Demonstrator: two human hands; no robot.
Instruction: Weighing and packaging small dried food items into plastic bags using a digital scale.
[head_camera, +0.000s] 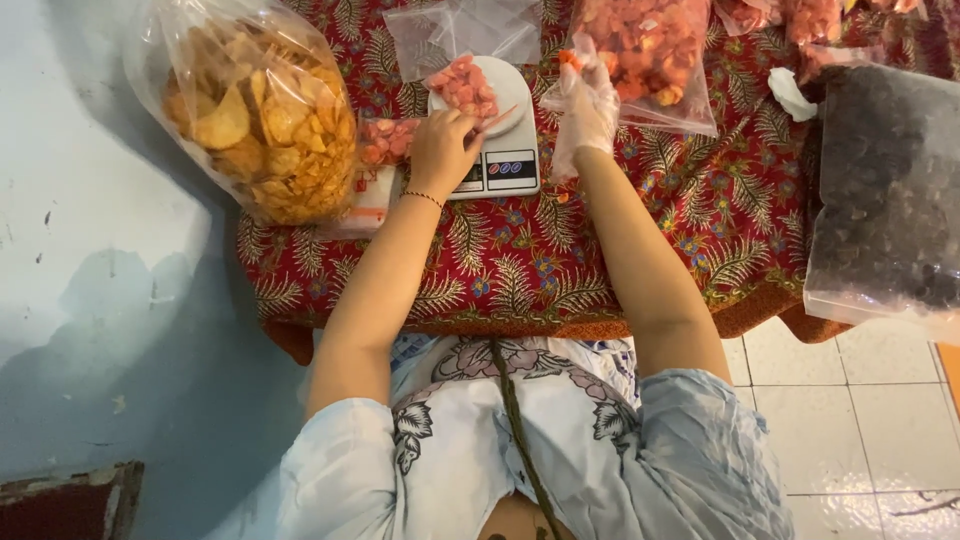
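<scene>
Two hands work at the white kitchen scale (497, 150) on the red patterned cloth (560, 260). Your left hand (440, 150), bare with a thin bracelet at the wrist, rests on the scale's near left edge, fingers curled onto the small clear bag of pink-orange crackers (463, 87) lying on the platform just beyond them. Your right hand (585, 105), in a thin clear glove, sits just right of the scale, fingers pinched on a few orange pieces beside the big open bag of the same crackers (645, 50). A large bag of yellow chips (262, 110) stands well left; a dark-filled bag (885, 190) lies far right.
</scene>
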